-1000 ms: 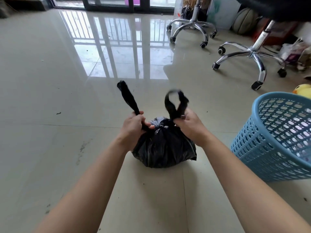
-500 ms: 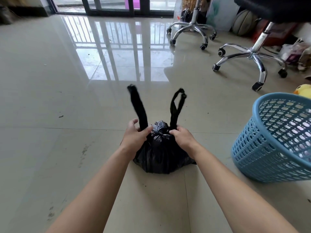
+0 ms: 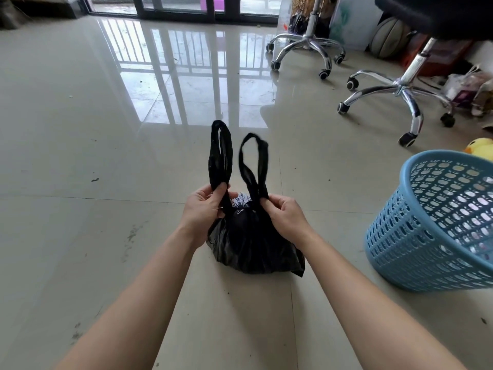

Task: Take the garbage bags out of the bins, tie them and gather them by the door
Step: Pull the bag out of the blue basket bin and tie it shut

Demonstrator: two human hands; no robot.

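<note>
While I follow this from afar through the head view, entry: one bag, tying step
Item: black garbage bag (image 3: 250, 244), out of the bin, sitting on the floor (image 3: 80, 236) between the two forearms
Position: near the blue bin (image 3: 437, 222) but apart from it, on its left; well apart from the glass door (image 3: 173, 6) at the far end of the room
Neck: puckered mouth (image 3: 241, 204) bunched up between the two grips
Left handle (image 3: 220, 156): loop standing upright
Right handle (image 3: 253, 166): loop upright, leaning slightly left
Left grip (image 3: 202, 209): closed round the base of the left handle, thumb and fingers curled on it
Right grip (image 3: 282, 214): pinching the base of the right handle
Step, as I judge it: handles gathered, knot not yet made
Method I would ask for: keep both grips low by the neck, cross one loop over the other, tuck it under, then pull outward evenly so the knot seats on the pucker
Caution: thin film, so I would pull steadily; a jerk could tear a handle
Outstanding: carry to the door
Also logged: two office chairs (image 3: 306, 46), yellow toy (image 3: 480, 148)
</note>
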